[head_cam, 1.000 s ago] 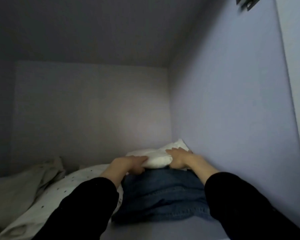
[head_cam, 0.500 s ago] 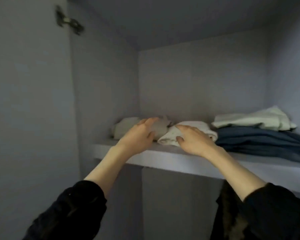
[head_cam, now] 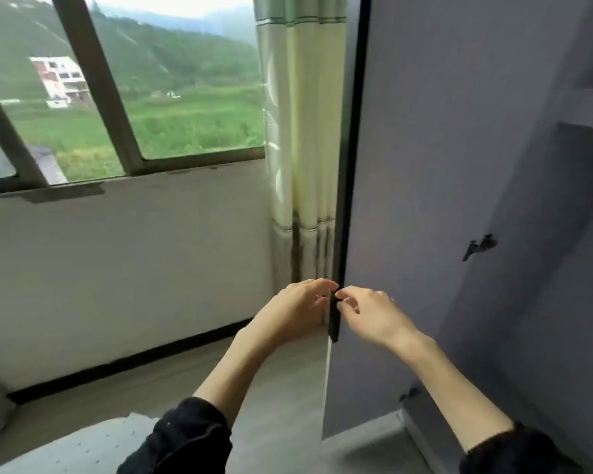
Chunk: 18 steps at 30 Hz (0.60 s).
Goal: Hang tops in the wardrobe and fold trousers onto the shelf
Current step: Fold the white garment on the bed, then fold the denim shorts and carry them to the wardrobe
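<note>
My left hand (head_cam: 293, 311) and my right hand (head_cam: 370, 314) hover in front of me at the outer edge of the open grey wardrobe door (head_cam: 425, 200). Both are empty, with fingers loosely bent. The left hand is just left of the door's dark edge (head_cam: 334, 316), the right hand just right of it. A corner of the wardrobe shelf (head_cam: 586, 126) shows at the far right. No folded clothes are in view.
A window (head_cam: 124, 90) fills the upper left above a white wall. A pale curtain (head_cam: 302, 131) hangs beside the door. A white dotted fabric (head_cam: 83, 449) lies at the bottom left on the grey floor (head_cam: 281, 388).
My view has swung left and down, away from the shelf of folded clothes toward the window and door. Both hands have come off the shelf and now hang empty.
</note>
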{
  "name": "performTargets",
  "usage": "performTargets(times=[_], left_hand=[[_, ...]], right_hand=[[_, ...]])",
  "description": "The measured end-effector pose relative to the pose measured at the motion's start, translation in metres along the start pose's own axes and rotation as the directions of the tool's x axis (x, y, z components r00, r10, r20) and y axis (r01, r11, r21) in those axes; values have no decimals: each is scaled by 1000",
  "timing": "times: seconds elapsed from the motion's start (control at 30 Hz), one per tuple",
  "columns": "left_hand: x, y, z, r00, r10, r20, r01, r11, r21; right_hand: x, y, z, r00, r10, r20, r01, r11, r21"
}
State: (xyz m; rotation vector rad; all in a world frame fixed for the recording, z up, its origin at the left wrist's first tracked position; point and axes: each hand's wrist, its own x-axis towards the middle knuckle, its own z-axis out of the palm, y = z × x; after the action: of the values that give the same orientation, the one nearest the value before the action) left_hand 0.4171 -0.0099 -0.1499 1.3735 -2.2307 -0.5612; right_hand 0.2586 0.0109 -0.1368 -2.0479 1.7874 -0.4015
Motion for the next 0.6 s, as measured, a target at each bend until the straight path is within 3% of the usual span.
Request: performTargets(times=[0.13,0.3,0.6], left_hand=[[-64,-92,-32,952,-293,-85,292,956,-32],[-100,-186,-76,789,-559,-255,547,828,-121],[-49,-293,-128,567,-731,-379,659,679,-323]], right_hand=[[43,-71,74,956,-192,222,194,981,13],[124,-141,137,871,-340,355,358,933,16],[277,-235,175,766,-489,416,516,855,55]])
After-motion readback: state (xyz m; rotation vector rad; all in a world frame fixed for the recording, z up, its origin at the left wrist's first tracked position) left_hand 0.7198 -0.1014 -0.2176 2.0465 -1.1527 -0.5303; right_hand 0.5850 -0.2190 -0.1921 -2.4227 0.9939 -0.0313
